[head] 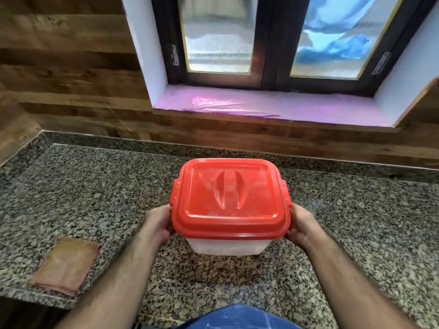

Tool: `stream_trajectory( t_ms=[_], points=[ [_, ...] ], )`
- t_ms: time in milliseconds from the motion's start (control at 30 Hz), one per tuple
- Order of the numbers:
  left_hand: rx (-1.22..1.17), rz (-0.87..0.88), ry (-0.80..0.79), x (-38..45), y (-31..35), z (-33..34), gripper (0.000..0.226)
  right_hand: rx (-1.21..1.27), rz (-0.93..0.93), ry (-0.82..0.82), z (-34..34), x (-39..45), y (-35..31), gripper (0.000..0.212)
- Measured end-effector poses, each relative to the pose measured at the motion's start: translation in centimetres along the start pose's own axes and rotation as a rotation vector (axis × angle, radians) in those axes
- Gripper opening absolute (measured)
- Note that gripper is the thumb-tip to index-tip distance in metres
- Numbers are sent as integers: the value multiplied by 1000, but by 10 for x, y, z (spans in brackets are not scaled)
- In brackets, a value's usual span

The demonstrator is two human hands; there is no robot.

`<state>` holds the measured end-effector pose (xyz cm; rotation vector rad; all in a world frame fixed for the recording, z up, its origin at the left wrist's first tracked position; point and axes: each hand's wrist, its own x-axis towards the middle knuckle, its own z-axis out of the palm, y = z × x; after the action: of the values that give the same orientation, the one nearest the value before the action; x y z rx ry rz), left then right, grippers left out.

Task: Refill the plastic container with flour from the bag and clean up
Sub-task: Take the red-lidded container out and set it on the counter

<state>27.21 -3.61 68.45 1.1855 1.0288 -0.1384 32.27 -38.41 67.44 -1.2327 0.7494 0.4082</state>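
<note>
A translucent plastic container point(228, 246) with a red lid point(229, 200) is at the centre of the granite counter point(356, 222). The lid is on, with its side clips down and a faint white dusting on top. My left hand point(158, 224) grips the container's left side under the lid rim. On the opposite side, my right hand point(300, 225) holds it the same way. Whether the container rests on the counter or hangs just above it, I cannot tell. No flour bag is in view.
A folded brown cloth point(67, 264) lies near the counter's front left edge. A wood-panelled wall runs behind the counter, with a window and its pink-lit sill point(273, 108) above. Something blue point(237, 317) shows at the bottom edge, close to my body.
</note>
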Motion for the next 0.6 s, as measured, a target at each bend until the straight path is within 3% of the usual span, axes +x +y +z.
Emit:
stream_trajectory(
  t_ms=[100,200,300,600],
  points=[
    [-51,295,145,-3,3,-3,18,-197,-272,211,4,-18,-2,40],
    [42,504,72,-29,10,1,27,-356,-499,241,9,-42,-11,54],
    [103,551,-9,-48,13,10,23,-545,-578,250,10,-48,-15,56],
    [25,567,122,-44,18,14,35,-778,-531,281,30,-70,-16,52]
  ],
)
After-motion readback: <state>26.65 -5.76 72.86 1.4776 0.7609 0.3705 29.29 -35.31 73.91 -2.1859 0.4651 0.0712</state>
